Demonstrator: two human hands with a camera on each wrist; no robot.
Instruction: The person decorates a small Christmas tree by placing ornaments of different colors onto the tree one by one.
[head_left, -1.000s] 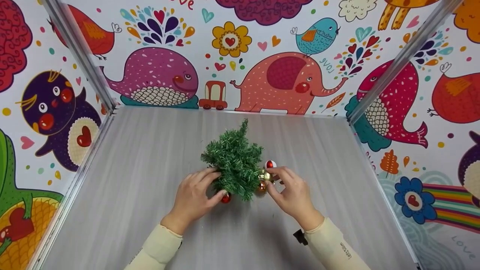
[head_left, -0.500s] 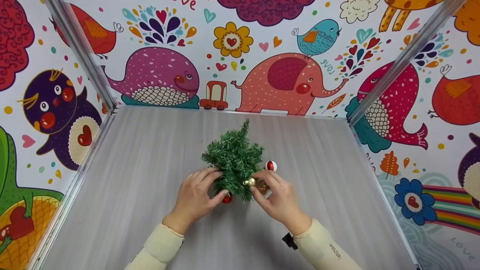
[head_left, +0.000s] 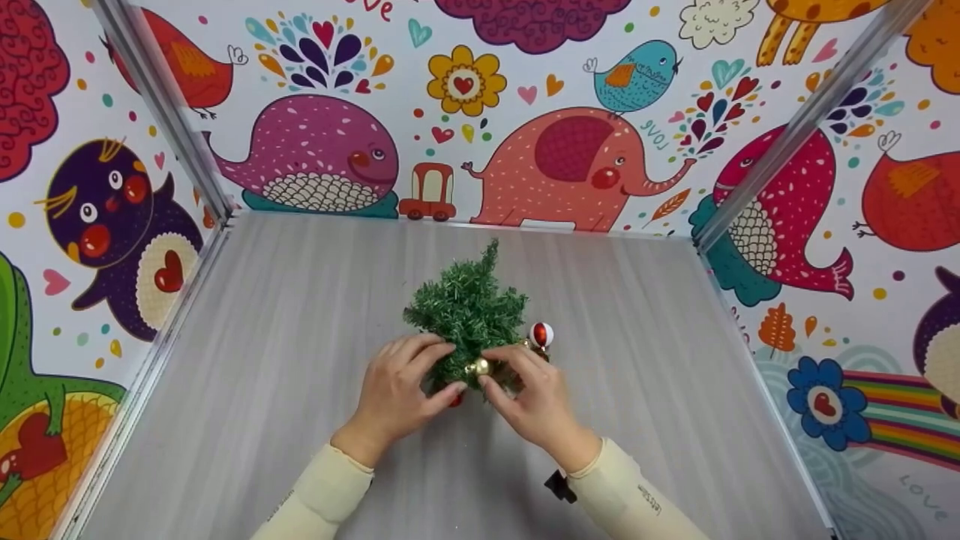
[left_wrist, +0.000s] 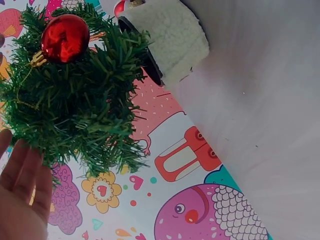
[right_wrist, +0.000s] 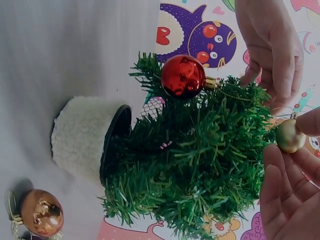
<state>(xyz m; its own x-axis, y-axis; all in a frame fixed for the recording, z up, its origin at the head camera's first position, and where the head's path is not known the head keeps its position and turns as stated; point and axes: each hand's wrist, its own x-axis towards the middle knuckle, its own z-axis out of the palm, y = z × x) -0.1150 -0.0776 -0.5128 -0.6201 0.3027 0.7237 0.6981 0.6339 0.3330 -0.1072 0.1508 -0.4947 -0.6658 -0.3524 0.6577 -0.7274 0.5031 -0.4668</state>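
Observation:
A small green artificial Christmas tree point(head_left: 465, 300) stands on the table, its pot wrapped in white fleece point(right_wrist: 82, 137). My right hand point(head_left: 536, 394) pinches a small gold bauble point(right_wrist: 290, 136) between thumb and fingers, in front of the branches. At the tree's left side is my left hand point(head_left: 394, 386), thumb and forefinger apart. In the left wrist view its fingers point(left_wrist: 30, 175) are nearly straight and beside the branch tips. The right wrist view shows its fingertips close to the bauble's thin loop; whether they touch it I cannot tell. A shiny red bauble point(right_wrist: 183, 77) hangs from a lower branch.
Right of the tree on the table lie a red-and-white bauble point(head_left: 541, 334) and a copper-coloured bauble point(right_wrist: 42, 212), the latter mostly hidden by my right hand in the head view. Cartoon-printed walls point(head_left: 465, 165) bound the table at the back and sides.
My right hand has carried the gold bauble left, from the pile beside the tree to the front of the branches. My left hand has shifted slightly right, toward it.

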